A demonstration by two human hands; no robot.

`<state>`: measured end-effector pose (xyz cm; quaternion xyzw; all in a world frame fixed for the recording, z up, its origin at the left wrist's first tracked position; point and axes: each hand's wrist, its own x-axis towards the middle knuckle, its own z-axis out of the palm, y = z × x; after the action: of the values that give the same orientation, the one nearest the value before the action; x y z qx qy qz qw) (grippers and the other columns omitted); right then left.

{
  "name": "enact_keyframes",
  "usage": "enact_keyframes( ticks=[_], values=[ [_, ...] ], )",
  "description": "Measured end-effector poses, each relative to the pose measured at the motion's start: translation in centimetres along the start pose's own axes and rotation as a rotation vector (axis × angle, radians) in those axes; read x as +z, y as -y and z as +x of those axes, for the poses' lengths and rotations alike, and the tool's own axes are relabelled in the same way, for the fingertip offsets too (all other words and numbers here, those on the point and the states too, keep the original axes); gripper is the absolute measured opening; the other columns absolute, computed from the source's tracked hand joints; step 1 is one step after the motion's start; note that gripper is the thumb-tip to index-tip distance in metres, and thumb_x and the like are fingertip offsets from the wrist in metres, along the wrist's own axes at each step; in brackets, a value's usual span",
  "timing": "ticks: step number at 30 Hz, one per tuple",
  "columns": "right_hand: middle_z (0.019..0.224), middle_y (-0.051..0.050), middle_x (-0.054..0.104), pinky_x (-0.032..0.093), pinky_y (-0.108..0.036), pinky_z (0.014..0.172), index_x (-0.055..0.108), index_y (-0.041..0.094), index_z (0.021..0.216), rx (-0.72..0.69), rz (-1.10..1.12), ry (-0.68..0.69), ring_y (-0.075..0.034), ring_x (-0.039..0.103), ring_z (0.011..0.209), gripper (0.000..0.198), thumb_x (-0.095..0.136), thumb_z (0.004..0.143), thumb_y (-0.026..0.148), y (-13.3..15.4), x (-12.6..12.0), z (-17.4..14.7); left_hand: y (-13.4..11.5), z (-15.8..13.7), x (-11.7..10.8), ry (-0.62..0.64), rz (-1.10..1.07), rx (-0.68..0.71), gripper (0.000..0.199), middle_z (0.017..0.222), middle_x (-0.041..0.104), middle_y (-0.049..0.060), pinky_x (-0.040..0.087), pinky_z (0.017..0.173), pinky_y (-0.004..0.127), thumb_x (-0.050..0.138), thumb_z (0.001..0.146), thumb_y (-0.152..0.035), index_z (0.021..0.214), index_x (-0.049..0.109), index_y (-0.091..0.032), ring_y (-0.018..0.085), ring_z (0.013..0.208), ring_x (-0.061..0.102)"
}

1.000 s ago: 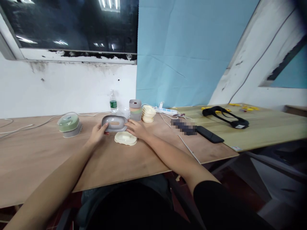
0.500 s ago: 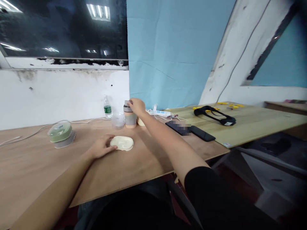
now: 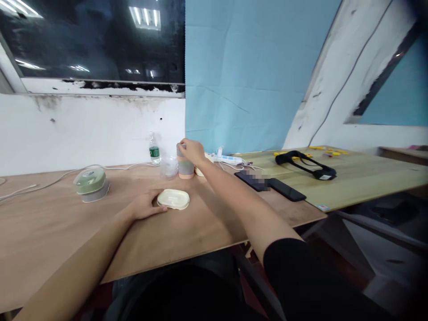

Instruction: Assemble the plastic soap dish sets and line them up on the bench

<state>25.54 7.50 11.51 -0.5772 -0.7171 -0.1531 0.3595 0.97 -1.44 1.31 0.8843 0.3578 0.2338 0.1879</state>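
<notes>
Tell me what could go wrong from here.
The right hand is at the top of the upright grey, peach and green plastic stack, so an off-centre push might tip it. Falling left, the stack could knock the clear, rounded plastic container close beside it. The left hand lies against the pale cream, oval plastic dish, so a careless move might slide the dish out of place.

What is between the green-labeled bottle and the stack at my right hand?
Clear plasticware sits between the bottle and the multicolored stack, as the head view shows.
</notes>
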Motion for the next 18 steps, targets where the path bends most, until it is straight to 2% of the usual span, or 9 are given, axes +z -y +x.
enact_keyframes(
  ticks=[2, 5, 7, 9, 12, 18],
  values=[
    [0.092, -0.004, 0.071, 0.043, -0.029, 0.076, 0.066, 0.023, 0.108, -0.083, 0.091, 0.009, -0.02, 0.062, 0.087, 0.031, 0.046, 0.092, 0.041, 0.5, 0.1, -2.3, 0.3, 0.1, 0.3, 0.022, 0.042, 0.015, 0.066, 0.117, 0.065, 0.008, 0.048, 0.084, 0.04, 0.062, 0.071, -0.063, 0.125, 0.056, -0.025, 0.03, 0.101, 0.061],
    [0.082, -0.002, 0.07, 0.043, -0.026, 0.075, 0.067, 0.022, 0.109, -0.262, 0.231, 0.157, -0.016, 0.062, 0.078, 0.034, 0.05, 0.09, 0.044, 1.0, 1.3, -7.4, 1.2, 0.1, 0.7, 0.009, 0.129, -0.026, 0.058, 0.097, 0.068, 0.009, 0.048, 0.072, 0.037, 0.057, 0.073, -0.065, 0.111, 0.061, -0.021, 0.027, 0.083, 0.063],
    [0.085, -0.003, 0.071, 0.043, -0.026, 0.074, 0.067, 0.022, 0.111, -0.363, 0.292, 0.245, -0.016, 0.062, 0.079, 0.036, 0.053, 0.088, 0.047, 1.1, 2.4, -10.7, 1.7, 0.1, 0.8, 0.019, 0.155, -0.035, 0.052, 0.085, 0.066, 0.007, 0.046, 0.066, 0.034, 0.056, 0.074, -0.066, 0.1, 0.062, -0.021, 0.024, 0.075, 0.061],
    [0.095, -0.004, 0.071, 0.044, -0.027, 0.077, 0.065, 0.024, 0.114, -0.432, 0.324, 0.327, -0.018, 0.063, 0.086, 0.04, 0.058, 0.084, 0.05, 1.1, 3.5, -13.0, 2.0, 0.1, 0.8, 0.023, 0.156, -0.027, 0.049, 0.081, 0.064, 0.005, 0.044, 0.063, 0.033, 0.055, 0.074, -0.066, 0.092, 0.061, -0.021, 0.022, 0.072, 0.059],
    [0.107, -0.007, 0.068, 0.045, -0.031, 0.083, 0.065, 0.023, 0.115, -0.476, 0.32, 0.383, -0.021, 0.061, 0.097, 0.048, 0.06, 0.081, 0.056, 1.0, 4.3, -14.1, 2.2, 0.1, 0.6, -0.007, 0.141, -0.035, 0.046, 0.081, 0.062, 0.004, 0.043, 0.061, 0.031, 0.054, 0.075, -0.064, 0.089, 0.058, -0.021, 0.02, 0.069, 0.058],
    [0.106, -0.009, 0.067, 0.044, -0.034, 0.086, 0.067, 0.019, 0.111, -0.512, 0.295, 0.38, -0.022, 0.06, 0.097, 0.052, 0.058, 0.08, 0.06, 1.0, 4.5, -13.1, 2.8, 0.2, 0.6, -0.029, 0.18, -0.083, 0.043, 0.082, 0.061, 0.004, 0.041, 0.061, 0.032, 0.053, 0.076, -0.063, 0.093, 0.055, -0.023, 0.021, 0.069, 0.058]
  ],
)
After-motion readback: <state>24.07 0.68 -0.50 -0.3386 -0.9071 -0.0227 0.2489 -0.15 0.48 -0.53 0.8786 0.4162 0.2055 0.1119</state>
